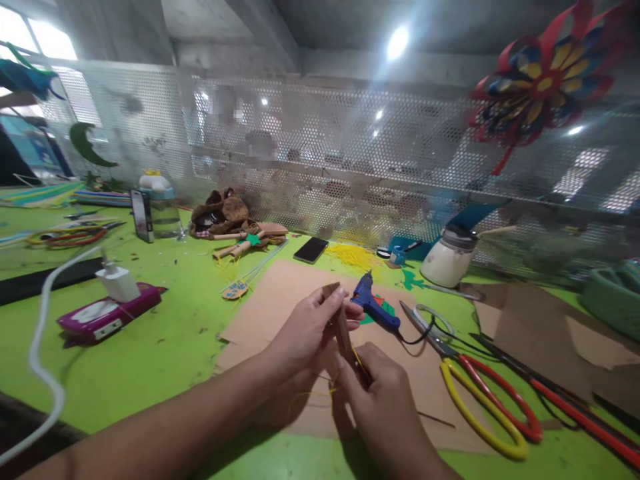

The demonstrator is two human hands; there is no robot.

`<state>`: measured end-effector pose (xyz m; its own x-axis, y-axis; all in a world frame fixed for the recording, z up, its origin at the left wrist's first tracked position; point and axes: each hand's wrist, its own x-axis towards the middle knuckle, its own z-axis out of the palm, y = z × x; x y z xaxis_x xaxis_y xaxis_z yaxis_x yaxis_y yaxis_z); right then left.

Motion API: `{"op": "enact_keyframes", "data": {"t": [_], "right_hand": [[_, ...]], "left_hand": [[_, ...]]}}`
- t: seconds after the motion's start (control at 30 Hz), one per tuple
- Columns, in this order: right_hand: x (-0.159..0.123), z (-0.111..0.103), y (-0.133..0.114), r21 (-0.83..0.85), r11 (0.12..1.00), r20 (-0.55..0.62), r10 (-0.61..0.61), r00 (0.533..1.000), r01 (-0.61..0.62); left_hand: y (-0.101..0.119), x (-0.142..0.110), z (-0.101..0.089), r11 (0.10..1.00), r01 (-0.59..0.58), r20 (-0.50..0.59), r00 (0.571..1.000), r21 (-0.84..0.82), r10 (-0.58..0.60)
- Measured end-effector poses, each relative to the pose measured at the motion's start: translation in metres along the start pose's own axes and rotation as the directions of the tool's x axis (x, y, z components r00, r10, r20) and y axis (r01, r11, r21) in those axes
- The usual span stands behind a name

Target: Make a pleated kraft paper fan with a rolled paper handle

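Right hand: grip pinching near end of brown card-like strip, which sits near-left of blue glue gun. Scissors right of gun, nearer side. Left hand: grip pinching strip's far end, left of gun; long axis runs away, slightly leftward. Smartphone beyond gun, to its left.

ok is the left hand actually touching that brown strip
Touching: the head view shows the left hand gripping the brown strip near its upper end, thumb against it.
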<state>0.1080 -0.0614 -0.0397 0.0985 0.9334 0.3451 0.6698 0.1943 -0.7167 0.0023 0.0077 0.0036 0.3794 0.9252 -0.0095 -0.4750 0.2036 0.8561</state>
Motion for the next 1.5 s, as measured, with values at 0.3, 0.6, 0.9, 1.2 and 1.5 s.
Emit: {"op": "enact_keyframes", "data": {"t": [0.3,0.6,0.9,1.2,1.5], "right_hand": [[0.011,-0.003,0.015,-0.413,0.87,-0.115,-0.343,0.932,0.269],[0.0,0.013,0.007,-0.499,0.774,-0.018,-0.458,0.889,0.389],[0.003,-0.01,0.027,-0.105,0.937,0.007,-0.333,0.943,0.332],[-0.01,-0.005,0.02,-0.216,0.916,0.233,-0.288,0.929,0.338],[0.003,-0.03,-0.02,0.286,0.778,0.141,-0.612,0.778,0.559]], "left_hand": [[-0.016,-0.009,0.006,0.997,0.058,-0.08,0.995,0.059,-0.054],[-0.012,-0.006,0.004,1.0,-0.014,-0.243,0.97,0.002,0.015],[0.005,0.012,-0.013,0.999,-0.048,-0.287,0.957,-0.016,0.042],[0.009,0.021,-0.021,0.997,-0.003,-0.285,0.958,-0.08,-0.02],[0.017,0.025,-0.024,0.961,0.193,-0.226,0.945,-0.199,-0.237]]}}
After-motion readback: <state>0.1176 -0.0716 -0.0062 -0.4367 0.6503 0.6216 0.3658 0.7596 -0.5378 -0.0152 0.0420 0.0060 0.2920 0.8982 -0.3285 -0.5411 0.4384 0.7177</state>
